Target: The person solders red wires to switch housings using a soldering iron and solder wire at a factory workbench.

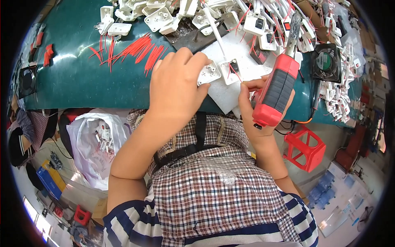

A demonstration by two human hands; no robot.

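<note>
My left hand (175,84) is closed on a white plastic socket housing (210,74), gripping its left half between thumb and fingers. The other half (226,76), beside it, carries a black rocker switch (234,66), and a white cable (217,35) runs away from it. In my right hand (257,103) is a red and black soldering gun (276,88), its metal tip pointing away from me, apart from the housing. The thumb and forefinger of that hand also pinch a thin red wire (237,74) that leads to the switch.
Cut red wires (140,48) lie on the green table (82,82), left of a pale work board (222,96). White housings (158,18) and cabled switch pieces crowd the far side. A small fan (326,62) stands right; a lined bag (84,144) and red stool (304,148) are below.
</note>
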